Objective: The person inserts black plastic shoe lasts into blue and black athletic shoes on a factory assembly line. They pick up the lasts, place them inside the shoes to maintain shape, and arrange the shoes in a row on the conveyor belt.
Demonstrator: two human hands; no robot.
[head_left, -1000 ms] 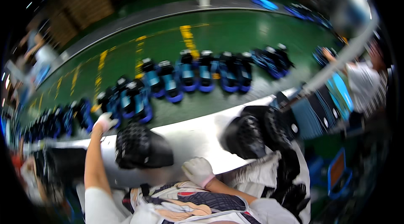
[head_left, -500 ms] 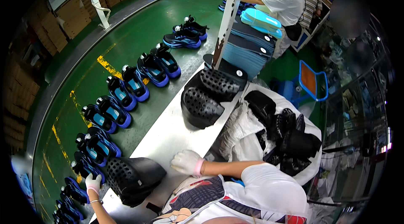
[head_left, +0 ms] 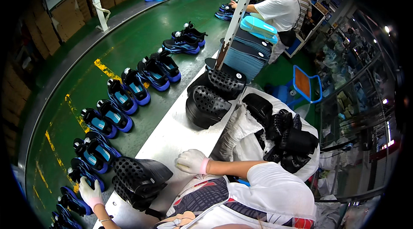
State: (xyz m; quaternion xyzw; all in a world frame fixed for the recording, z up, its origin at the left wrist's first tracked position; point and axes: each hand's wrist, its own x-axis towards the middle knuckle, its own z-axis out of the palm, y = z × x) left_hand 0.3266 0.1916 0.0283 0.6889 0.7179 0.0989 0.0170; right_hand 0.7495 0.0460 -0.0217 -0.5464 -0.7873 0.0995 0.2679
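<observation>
My left hand (head_left: 91, 194), in a white glove, reaches past the ledge's left side beside a black and blue sneaker (head_left: 82, 169) in the row. Its thumb and fingers are apart; I cannot tell whether they touch the shoe. My right hand (head_left: 192, 162), also gloved, rests with curled fingers on the pale metal ledge (head_left: 172, 143); its palm side is hidden. Between my hands lies a stack of black perforated shoe-shaped pieces (head_left: 138, 177). A second group of these black perforated pieces (head_left: 209, 102) sits farther up the ledge.
A white sack (head_left: 236, 136) of black pieces stands right of the ledge. Beyond the post (head_left: 236, 22) are stacked insoles (head_left: 246, 59) and bright blue soles (head_left: 259, 27). A blue-framed chair (head_left: 307, 85) stands right; a co-worker (head_left: 279, 5) is at the far end.
My left hand has moved slightly left and down beside the sneakers. The view has shifted a little. My right hand stays on the ledge, and the co-worker's arm has changed position.
</observation>
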